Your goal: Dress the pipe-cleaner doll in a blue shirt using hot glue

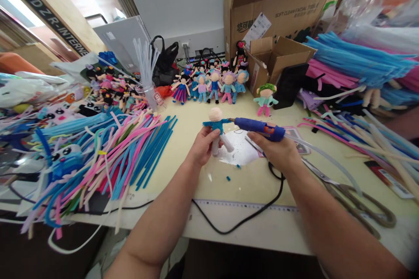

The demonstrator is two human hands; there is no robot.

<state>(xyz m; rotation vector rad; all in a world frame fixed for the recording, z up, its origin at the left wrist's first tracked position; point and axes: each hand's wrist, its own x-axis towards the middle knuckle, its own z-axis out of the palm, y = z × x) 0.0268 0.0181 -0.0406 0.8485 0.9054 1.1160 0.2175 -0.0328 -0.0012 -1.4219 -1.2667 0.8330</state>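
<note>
Between the thumb and fingers of my left hand [204, 144] is a small pipe-cleaner doll [217, 127], held upright. It has a plain cream head, a teal top with arms spread, and whitish legs. My right hand [276, 150] is wrapped round a blue glue gun [258, 127]. The gun's nozzle points left and meets, or nearly meets, the doll's teal arm on the right side. Below them lies a white glue-spotted patch [240, 157] on the table, with small teal snippets [228, 178] in front of it.
Loose pipe cleaners [127, 152] cover the left side. Finished dolls [214, 87] stand at the back, and one green-haired doll [266, 99] stands apart. Large scissors [353, 200] lie at right, near bundled blue stems [363, 59]. A black cord [229, 231] loops across the front edge.
</note>
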